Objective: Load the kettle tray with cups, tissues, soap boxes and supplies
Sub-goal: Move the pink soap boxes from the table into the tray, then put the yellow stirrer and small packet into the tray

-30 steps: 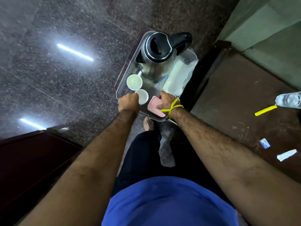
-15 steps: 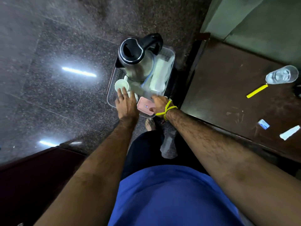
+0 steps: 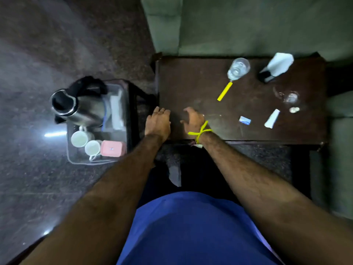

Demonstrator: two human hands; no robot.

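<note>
Reaching over the near-left corner of the dark wooden table [image 3: 191, 83], both hands are empty. Left hand [image 3: 158, 122]: fingers straight and relaxed, holding nothing, above the table's left edge. Right hand [image 3: 193, 119]: fingers spread and loosely bent, holding nothing, yellow thread [image 3: 200, 131] tied at the wrist.

Kettle tray [image 3: 76, 161]: clear plastic, on the granite floor [image 3: 38, 54] just left of the table; long axis runs away from the person. Contents: steel kettle [image 3: 80, 109] at the far end, spout toward the left, black handle toward the far right; a white folded pack [image 3: 116, 111], probably tissues, lying lengthwise along the right wall; two white cups [image 3: 79, 139] upright side by side at the near end, handles not pointing the same way; pink soap box [image 3: 113, 148] flat at the near right corner, touching the nearer cup, long side across the tray.

Supplies left on the table, well apart from the hands: yellow stick [image 3: 225, 91], lying diagonally, near end pointing toward the person's left; blue sachet [image 3: 245, 120]; white tube [image 3: 272, 118], also diagonal; drinking glass [image 3: 238, 68].

Step judged in hand: fetching the remaining small supplies. Next move calls for a reach rightward across the table and a fingertip pinch on a flat, thin item.
</note>
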